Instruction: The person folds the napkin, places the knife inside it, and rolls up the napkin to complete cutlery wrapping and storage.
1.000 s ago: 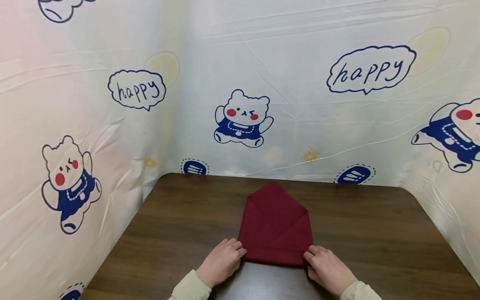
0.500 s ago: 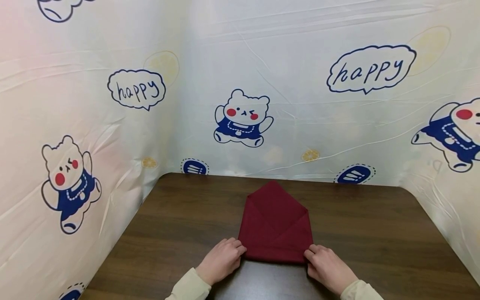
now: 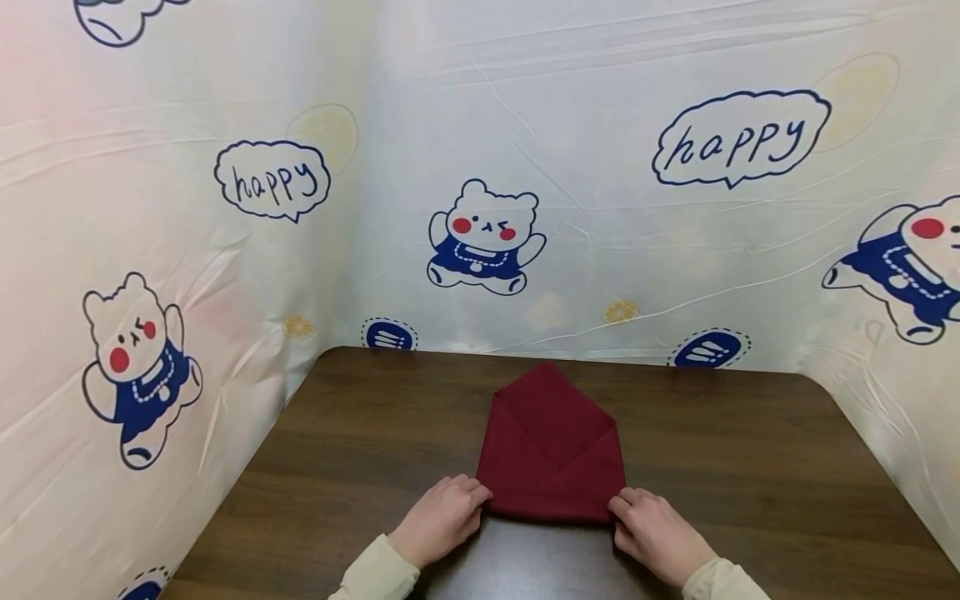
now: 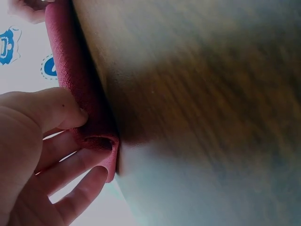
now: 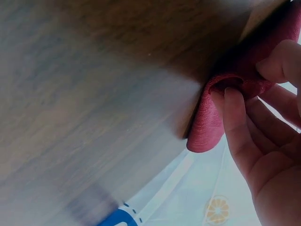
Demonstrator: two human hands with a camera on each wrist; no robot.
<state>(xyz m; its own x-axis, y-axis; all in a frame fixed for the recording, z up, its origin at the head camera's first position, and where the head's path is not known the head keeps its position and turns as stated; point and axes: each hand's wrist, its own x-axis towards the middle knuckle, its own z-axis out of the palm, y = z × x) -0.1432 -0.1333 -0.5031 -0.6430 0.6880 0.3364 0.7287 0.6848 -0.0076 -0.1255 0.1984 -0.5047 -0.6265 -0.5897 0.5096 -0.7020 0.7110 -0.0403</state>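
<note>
A dark red cloth (image 3: 553,450), folded into an envelope-like shape with a point at the far end, lies on the brown wooden table. Its near edge is rolled over into a thick fold. At the near left corner my left hand (image 3: 441,518) pinches this roll; in the left wrist view the thumb lies on top of the cloth (image 4: 77,70) and the fingers reach beneath its end. My right hand (image 3: 660,533) pinches the near right corner. The right wrist view shows the open end of the rolled cloth (image 5: 207,125) between thumb and fingers.
The wooden table (image 3: 360,433) has rounded far corners. Behind it and along both sides hangs a pale curtain (image 3: 600,250) printed with bears, lemon slices and the word "happy". Light sleeves cover both wrists.
The near edge of the cloth has shifted slightly away from me as its rolled fold turns over. Both hands keep their hold at the corners and have barely moved.
</note>
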